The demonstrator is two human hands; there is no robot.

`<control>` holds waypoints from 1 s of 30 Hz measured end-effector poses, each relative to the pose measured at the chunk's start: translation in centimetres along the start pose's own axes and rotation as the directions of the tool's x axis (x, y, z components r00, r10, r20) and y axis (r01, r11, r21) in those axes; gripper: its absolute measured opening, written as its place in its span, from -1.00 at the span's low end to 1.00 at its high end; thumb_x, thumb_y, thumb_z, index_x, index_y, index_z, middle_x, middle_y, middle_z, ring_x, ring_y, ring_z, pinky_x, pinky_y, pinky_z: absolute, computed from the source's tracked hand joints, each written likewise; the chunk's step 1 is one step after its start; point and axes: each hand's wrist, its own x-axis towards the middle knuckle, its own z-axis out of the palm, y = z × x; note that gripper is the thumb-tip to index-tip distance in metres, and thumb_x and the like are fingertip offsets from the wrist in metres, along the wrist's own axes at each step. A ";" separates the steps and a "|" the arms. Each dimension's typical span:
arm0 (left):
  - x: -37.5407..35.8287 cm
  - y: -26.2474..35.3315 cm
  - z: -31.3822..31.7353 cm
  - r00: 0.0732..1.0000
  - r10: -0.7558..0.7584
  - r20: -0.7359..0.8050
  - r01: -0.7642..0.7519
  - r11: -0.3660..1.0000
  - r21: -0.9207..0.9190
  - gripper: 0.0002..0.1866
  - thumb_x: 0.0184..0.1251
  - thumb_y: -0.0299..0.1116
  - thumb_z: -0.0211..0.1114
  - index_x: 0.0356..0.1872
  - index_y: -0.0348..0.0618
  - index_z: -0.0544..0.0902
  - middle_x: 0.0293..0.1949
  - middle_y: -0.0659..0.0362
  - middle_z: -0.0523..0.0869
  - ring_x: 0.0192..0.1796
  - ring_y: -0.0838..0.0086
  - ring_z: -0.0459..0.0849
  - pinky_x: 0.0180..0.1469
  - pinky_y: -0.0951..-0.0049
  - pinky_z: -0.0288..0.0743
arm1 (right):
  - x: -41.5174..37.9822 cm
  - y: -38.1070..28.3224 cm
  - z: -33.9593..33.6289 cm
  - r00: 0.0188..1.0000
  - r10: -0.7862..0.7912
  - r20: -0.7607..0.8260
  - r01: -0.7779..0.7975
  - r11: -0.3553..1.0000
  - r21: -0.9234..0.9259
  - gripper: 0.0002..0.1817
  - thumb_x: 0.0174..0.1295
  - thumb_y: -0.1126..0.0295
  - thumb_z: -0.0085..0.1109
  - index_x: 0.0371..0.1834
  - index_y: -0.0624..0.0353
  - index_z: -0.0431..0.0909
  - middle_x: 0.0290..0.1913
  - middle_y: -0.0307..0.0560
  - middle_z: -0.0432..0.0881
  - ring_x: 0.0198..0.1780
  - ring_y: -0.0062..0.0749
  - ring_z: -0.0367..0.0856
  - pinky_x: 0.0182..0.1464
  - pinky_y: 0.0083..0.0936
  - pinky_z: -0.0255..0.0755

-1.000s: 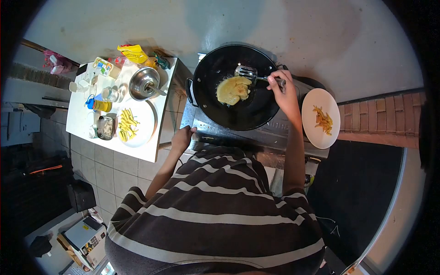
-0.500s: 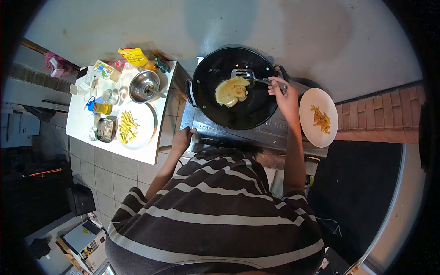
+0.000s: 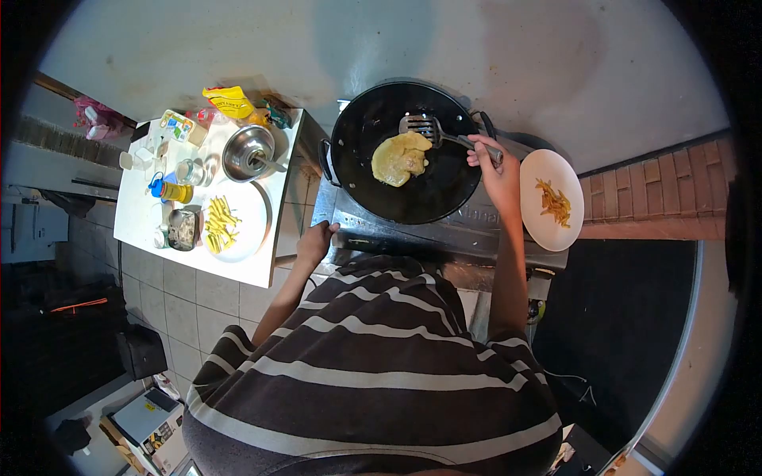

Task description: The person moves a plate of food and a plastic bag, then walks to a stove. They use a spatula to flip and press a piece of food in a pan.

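A slotted metal spatula (image 3: 447, 136) is gripped by its handle in my right hand (image 3: 494, 165), over the right side of a black wok (image 3: 436, 190). Its slotted head is right at the upper right edge of a flat, pale yellow piece of food (image 3: 397, 160) lying in the wok. The wok sits on a steel stove (image 3: 381, 230). My left hand (image 3: 318, 240) is closed at the stove's front left corner; what its fingers hold, if anything, is hidden. Beside my right wrist is a white oval plate (image 3: 552, 236) with browned fries (image 3: 553, 203).
On the white table (image 3: 238, 274) to the left are a plate (image 3: 252, 230) of pale potato strips, a steel bowl (image 3: 238, 151), an oil bottle (image 3: 176, 191), several jars and a yellow packet (image 3: 228, 101). A wall (image 3: 508, 63) rises behind the stove.
The spatula head has turned and tilted beside the yellow food, its slots now facing differently. My right hand has shifted slightly; my left hand stays in place.
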 end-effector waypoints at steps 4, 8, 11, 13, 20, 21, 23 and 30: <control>0.1 -0.2 0.1 1.000 0.002 0.005 -0.002 1.000 0.007 -0.47 0.46 0.19 -0.03 -0.12 -0.10 0.64 -0.21 -0.19 0.71 -0.06 -0.16 0.66 -0.07 -0.12 0.51 | -0.4 -0.5 -0.2 1.000 -0.009 -0.011 0.010 1.000 0.003 -0.75 0.43 0.32 0.13 -0.03 0.24 0.69 -0.35 -0.10 0.73 -0.32 -0.57 0.69 -0.18 -0.62 0.56; 0.0 0.1 -0.1 1.000 0.010 0.006 -0.010 1.000 0.008 -0.46 0.47 0.18 -0.03 -0.13 -0.11 0.64 -0.21 -0.19 0.71 -0.06 -0.17 0.66 -0.07 -0.12 0.50 | -0.5 -0.5 -0.2 1.000 -0.009 -0.002 0.009 1.000 -0.015 -0.76 0.42 0.32 0.14 -0.03 0.23 0.69 -0.33 -0.11 0.72 -0.30 -0.57 0.69 -0.17 -0.63 0.56; 0.0 0.2 -0.3 1.000 0.004 0.012 -0.004 1.000 0.004 -0.46 0.47 0.18 -0.02 -0.14 -0.13 0.63 -0.22 -0.20 0.71 -0.07 -0.17 0.66 -0.08 -0.12 0.50 | -0.2 -0.3 0.2 1.000 0.006 0.005 -0.006 1.000 -0.006 -0.76 0.42 0.33 0.15 -0.02 0.22 0.69 -0.32 -0.15 0.72 -0.29 -0.58 0.69 -0.16 -0.63 0.55; -0.1 0.3 -0.5 1.000 0.010 0.017 -0.009 1.000 -0.008 -0.46 0.47 0.18 -0.03 -0.15 -0.13 0.63 -0.23 -0.20 0.70 -0.07 -0.17 0.65 -0.08 -0.13 0.49 | -0.1 -0.2 0.5 1.000 -0.011 0.021 0.011 1.000 -0.009 -0.77 0.42 0.33 0.14 -0.04 0.23 0.68 -0.33 -0.19 0.71 -0.28 -0.58 0.69 -0.16 -0.63 0.54; -0.3 0.4 -0.6 1.000 0.012 0.015 -0.012 1.000 -0.008 -0.46 0.47 0.18 -0.04 -0.15 -0.13 0.63 -0.22 -0.19 0.70 -0.06 -0.17 0.65 -0.08 -0.12 0.48 | 0.9 0.6 1.3 0.992 -0.111 0.063 0.118 0.985 -0.128 -0.81 0.37 0.37 0.18 -0.05 0.19 0.67 -0.29 -0.08 0.71 -0.38 -0.62 0.61 -0.31 -0.60 0.46; -0.3 0.3 -0.6 1.000 0.008 0.018 -0.008 1.000 -0.007 -0.46 0.47 0.18 -0.04 -0.15 -0.12 0.63 -0.21 -0.19 0.70 -0.06 -0.16 0.65 -0.08 -0.12 0.48 | 0.9 0.4 1.3 0.987 -0.155 0.038 0.160 0.972 -0.172 -0.81 0.35 0.38 0.19 -0.05 0.17 0.67 -0.27 -0.05 0.72 -0.40 -0.60 0.58 -0.34 -0.58 0.43; -0.1 0.2 -0.4 1.000 0.006 0.023 -0.006 1.000 -0.005 -0.46 0.47 0.18 -0.04 -0.15 -0.12 0.62 -0.21 -0.18 0.70 -0.05 -0.16 0.64 -0.08 -0.12 0.48 | 1.0 -0.3 1.0 0.980 -0.199 0.014 0.197 0.956 -0.217 -0.81 0.34 0.38 0.20 -0.05 0.16 0.67 -0.26 -0.02 0.72 -0.42 -0.59 0.56 -0.37 -0.56 0.40; 0.0 0.2 -0.4 1.000 0.022 0.016 -0.022 1.000 -0.013 -0.46 0.48 0.17 -0.04 -0.18 -0.13 0.63 -0.23 -0.18 0.70 -0.07 -0.17 0.65 -0.10 -0.12 0.48 | -0.2 -3.8 -0.5 0.969 -0.242 -0.059 0.201 0.899 -0.389 -0.82 0.29 0.39 0.22 -0.09 0.14 0.68 -0.25 0.10 0.70 -0.41 -0.27 0.59 -0.30 -0.46 0.43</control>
